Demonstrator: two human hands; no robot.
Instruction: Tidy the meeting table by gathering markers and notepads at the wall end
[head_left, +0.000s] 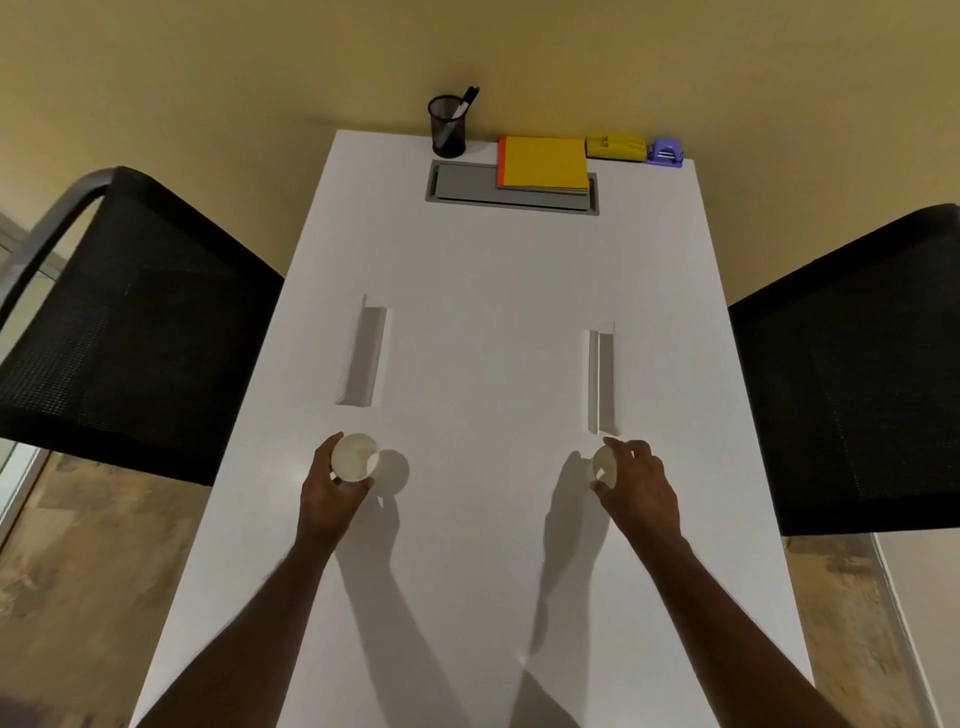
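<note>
Well short of the notepad (543, 163), I hold a light, crushable paper cup in each hand, left hand (332, 493) and right hand (636, 488), fingers curled round the walls.

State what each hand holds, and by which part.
Left hand: a paper cup, gripped round its side. Right hand: another cup, likewise by its side.

Two bare forearms, sleeveless to the frame edge, no jewellery visible
</note>
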